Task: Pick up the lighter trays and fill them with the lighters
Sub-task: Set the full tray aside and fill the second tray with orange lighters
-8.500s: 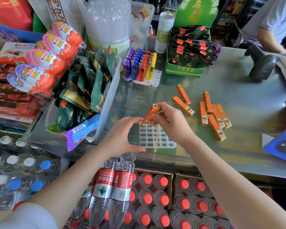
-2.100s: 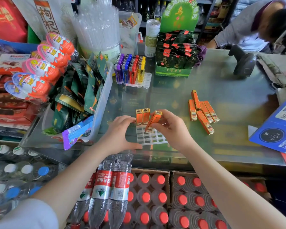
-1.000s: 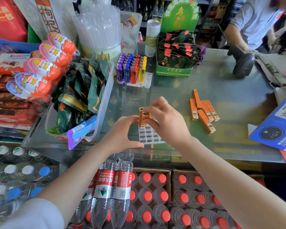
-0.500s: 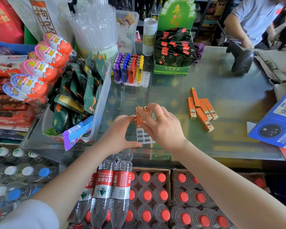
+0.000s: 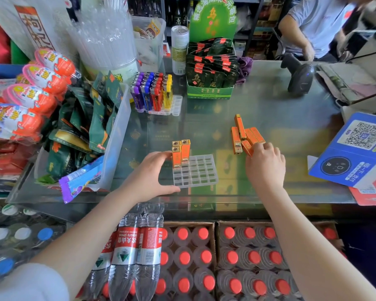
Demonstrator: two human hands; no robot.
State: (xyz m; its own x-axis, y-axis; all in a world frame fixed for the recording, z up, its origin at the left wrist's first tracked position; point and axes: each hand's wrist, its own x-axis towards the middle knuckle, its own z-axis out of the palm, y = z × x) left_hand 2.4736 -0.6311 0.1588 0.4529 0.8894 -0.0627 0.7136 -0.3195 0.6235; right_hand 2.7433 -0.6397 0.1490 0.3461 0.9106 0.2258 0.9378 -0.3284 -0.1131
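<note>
Since half a second before, the third orange lighter (image 5: 176, 157) had gone into the clear tray (image 5: 199, 172) and stood upright with two others in its far-left corner, on the glass counter (image 5: 280, 109). Right hand (image 5: 265, 165) had left the tray and moved over to the loose lighters (image 5: 241, 135) lying to the right, fingers curled down on the nearest one, though I couldn't tell if it was actually gripped. Left hand (image 5: 149, 174) was spread wide, bracing the tray's left edge, same as before
</note>
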